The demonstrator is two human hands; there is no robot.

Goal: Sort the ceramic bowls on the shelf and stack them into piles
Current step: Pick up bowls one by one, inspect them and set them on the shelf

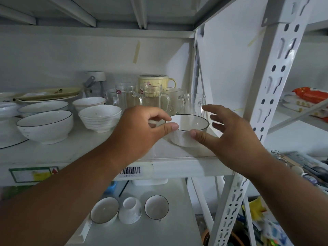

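- Nearest you, on the lower shelf [134,233], three bowls stand in a row: a rimmed bowl [104,212] at left, an upturned bowl [130,210] in the middle, a dark-rimmed bowl [156,207] at right; all three apart from one another.
- Your forearms reach up over the middle shelf's front edge [177,168], which carries a barcode label [131,171]; a green-framed label [33,174] sits further left on it.
- Your left hand [140,128] is half closed; its thumb tip lies at the near left rim of the small bowl [188,130], its index finger curls over the rim's left side; whether it truly grips, you cannot tell.
- Your right hand [230,132] is spread wide open and holds nothing; its thumb tip touches the bowl's near right wall, its fingers fan out apart from the far right rim.
- So the small bowl, white with a dark rim, stands upright on the middle shelf [79,150] between your two hands, near the front right corner.
- Left of your left hand: a ribbed stack [100,119] of white bowls; further left a big dark-rimmed bowl [46,126]; at the far left edge a plate rim [10,144].
- Behind those: a wide bowl [43,107], a pale bowl [88,102], and stacked plates [48,95].
- Behind the small bowl: a row of glass mugs [152,96]; a yellow mug [154,80] behind them; a grey-lidded jar [95,82] to its left.
- Farthest right, past the upright [276,77], red packets [312,95] lie on another shelf.
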